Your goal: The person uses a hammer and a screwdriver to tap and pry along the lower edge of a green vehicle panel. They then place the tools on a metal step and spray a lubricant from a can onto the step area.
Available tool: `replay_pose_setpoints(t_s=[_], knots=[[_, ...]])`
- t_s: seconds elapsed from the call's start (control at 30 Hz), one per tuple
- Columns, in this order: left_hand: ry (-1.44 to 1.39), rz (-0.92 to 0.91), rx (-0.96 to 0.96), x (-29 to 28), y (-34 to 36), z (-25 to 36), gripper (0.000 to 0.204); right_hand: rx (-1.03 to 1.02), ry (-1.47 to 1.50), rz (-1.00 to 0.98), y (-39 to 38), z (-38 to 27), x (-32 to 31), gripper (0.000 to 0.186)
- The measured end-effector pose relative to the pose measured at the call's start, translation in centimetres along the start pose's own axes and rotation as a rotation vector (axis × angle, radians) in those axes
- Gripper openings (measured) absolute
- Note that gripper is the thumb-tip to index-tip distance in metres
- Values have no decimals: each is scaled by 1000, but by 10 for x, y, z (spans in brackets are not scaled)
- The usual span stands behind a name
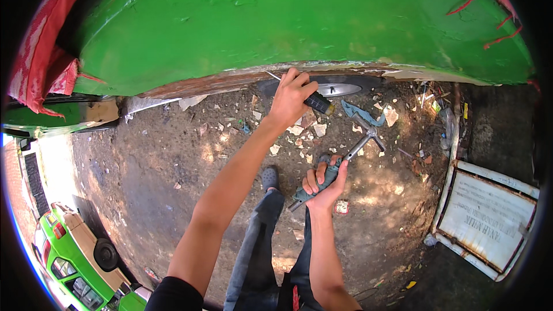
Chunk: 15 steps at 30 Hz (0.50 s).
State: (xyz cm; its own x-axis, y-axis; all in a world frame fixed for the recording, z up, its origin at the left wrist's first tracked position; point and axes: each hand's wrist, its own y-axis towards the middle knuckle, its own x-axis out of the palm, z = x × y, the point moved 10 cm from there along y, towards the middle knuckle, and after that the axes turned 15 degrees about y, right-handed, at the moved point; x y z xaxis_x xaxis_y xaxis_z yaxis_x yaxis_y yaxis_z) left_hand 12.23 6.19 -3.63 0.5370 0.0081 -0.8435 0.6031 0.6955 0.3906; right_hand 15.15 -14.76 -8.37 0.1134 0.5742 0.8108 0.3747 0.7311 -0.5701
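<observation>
My left hand [294,95] grips a dark-handled tool [317,102] with a yellowish butt at the lower edge of a green panel [305,14]; a thin metal piece shows above my fingers. A wheel [339,89] is below that edge. My right hand [325,184] is closed around a grey-blue rag wrapped on a metal bar tool [357,147], whose branched head lies by a light-blue cloth [352,109].
The dirt ground [201,196] carries several paint flakes and litter. A rusty white framed sign [478,207] stands at right. Another green vehicle [75,270] is at lower left. Red fabric [34,63] hangs at upper left. My grey clog [269,177] shows below.
</observation>
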Motion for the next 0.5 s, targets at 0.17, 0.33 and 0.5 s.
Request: replay_pose_setpoints(t_s=[0.17, 0.33, 0.5], knots=[[71, 48, -45, -4, -1, -12, 34, 139, -261, -36, -5, 17, -2, 38], [56, -17, -32, 2, -9, -17, 41, 35, -101, -15, 1, 7, 3, 36], [16, 10, 36, 2, -6, 2, 44, 40, -97, -11, 3, 11, 8, 35]])
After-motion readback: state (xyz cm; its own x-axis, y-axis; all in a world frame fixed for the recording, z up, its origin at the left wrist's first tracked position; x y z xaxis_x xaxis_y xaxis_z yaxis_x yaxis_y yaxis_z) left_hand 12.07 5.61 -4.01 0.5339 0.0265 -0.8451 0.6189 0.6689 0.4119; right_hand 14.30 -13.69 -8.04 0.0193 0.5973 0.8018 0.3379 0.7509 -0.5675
